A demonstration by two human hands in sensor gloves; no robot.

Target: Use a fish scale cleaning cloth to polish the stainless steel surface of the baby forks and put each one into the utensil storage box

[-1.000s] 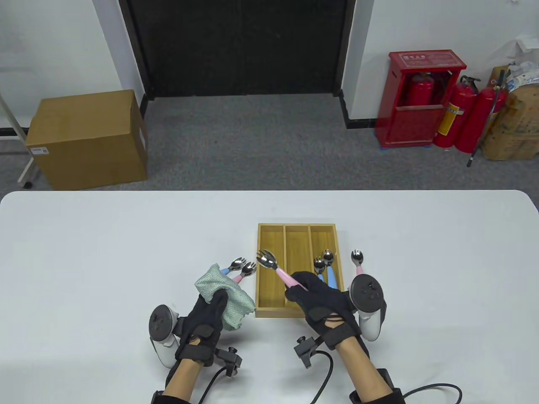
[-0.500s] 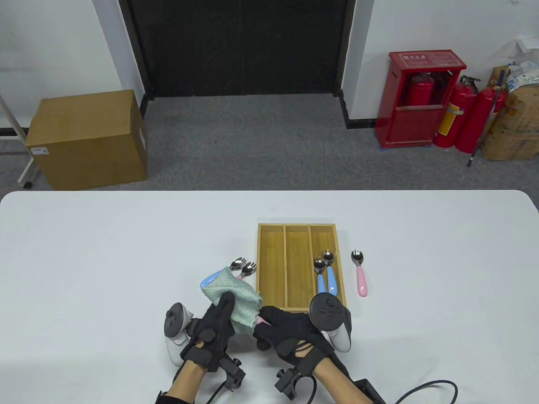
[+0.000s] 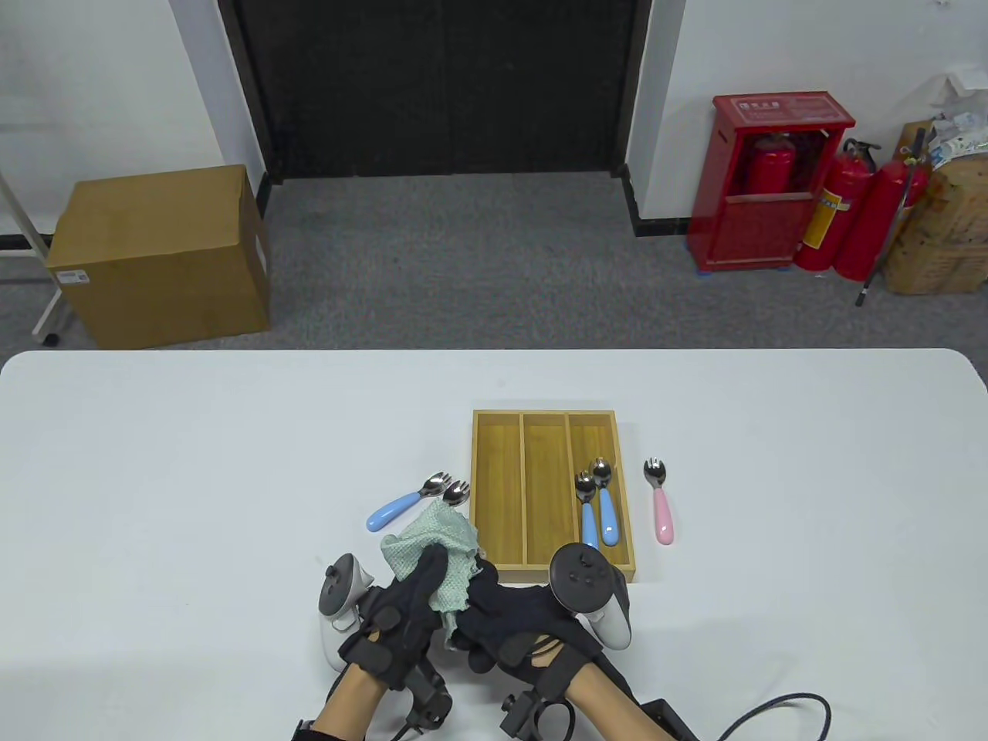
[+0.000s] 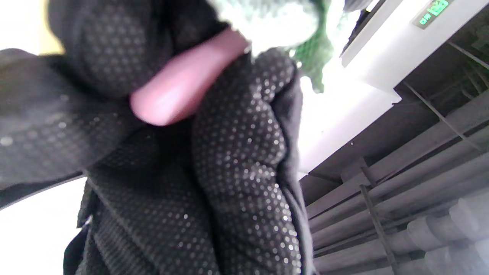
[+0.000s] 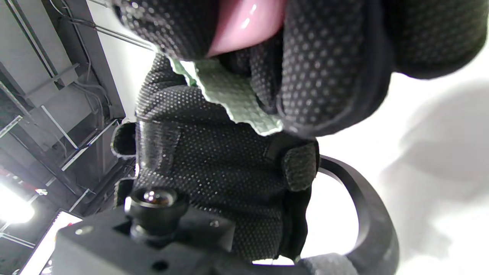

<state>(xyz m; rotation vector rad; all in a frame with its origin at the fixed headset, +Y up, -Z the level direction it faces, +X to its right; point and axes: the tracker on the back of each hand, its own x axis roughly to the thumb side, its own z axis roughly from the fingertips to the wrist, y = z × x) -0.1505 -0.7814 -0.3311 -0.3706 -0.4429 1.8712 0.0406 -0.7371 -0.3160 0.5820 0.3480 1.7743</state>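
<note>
My left hand point(image 3: 423, 575) grips the green fish scale cloth point(image 3: 436, 540) bunched over its fingers, near the table's front edge. Pressed against it, my right hand point(image 3: 498, 602) holds a pink-handled baby fork; the pink handle point(image 4: 179, 88) shows between the gloved fingers, also close up in the right wrist view point(image 5: 244, 19). The fork's steel head is hidden inside the cloth point(image 5: 229, 95). The wooden storage box point(image 3: 551, 415) lies just beyond the hands, with two blue-handled forks point(image 3: 598, 509) in its right compartment.
A blue-handled fork point(image 3: 397, 509) lies left of the box, and beside it a second fork head point(image 3: 457, 492) pokes out from behind the cloth. A pink-handled fork point(image 3: 660, 505) lies right of the box. The box's left and middle compartments hold nothing.
My right hand carried the pink fork from above the box back to the cloth. Both hands drew toward the front edge, closing together and uncovering the blue fork on the left.
</note>
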